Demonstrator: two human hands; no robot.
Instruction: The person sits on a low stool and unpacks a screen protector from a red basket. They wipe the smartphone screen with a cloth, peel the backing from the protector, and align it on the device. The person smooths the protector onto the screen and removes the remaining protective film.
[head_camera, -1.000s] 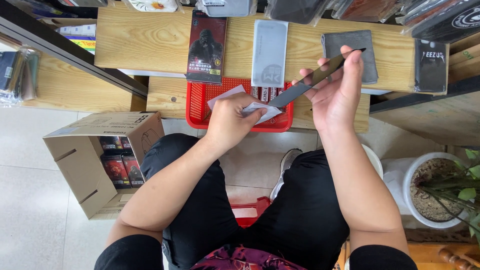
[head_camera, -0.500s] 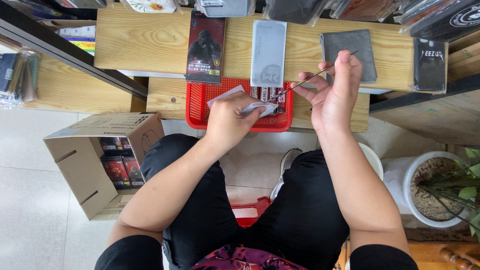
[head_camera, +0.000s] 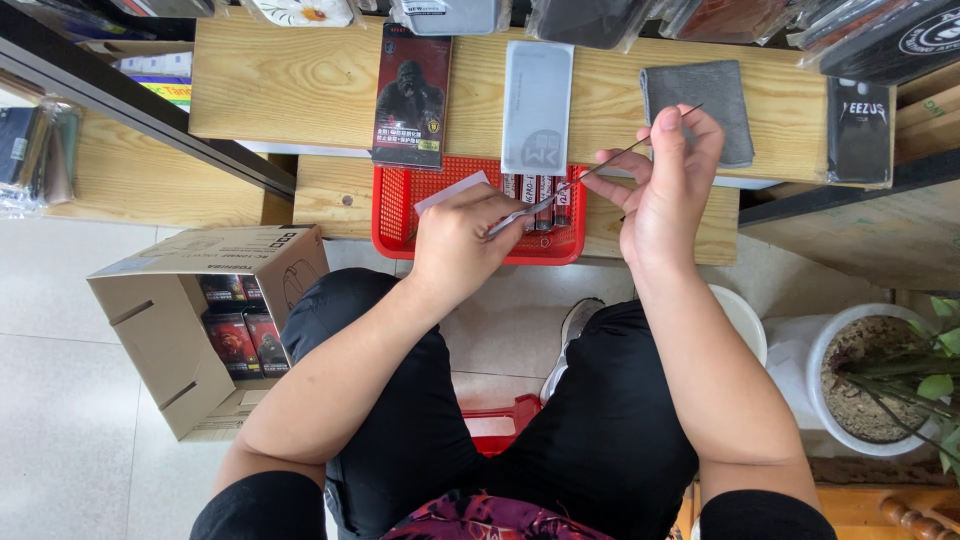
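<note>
Above the red basket, both hands grip one thin flat panel.

Left hand pinches the panel's lower end along with a white slip; right hand is closed on its upper end. A second ago the panel showed its broad dark face; now it shows edge-on, so it has been turned. Flat packs lie on the wooden bench; a cardboard box sits left.
</note>
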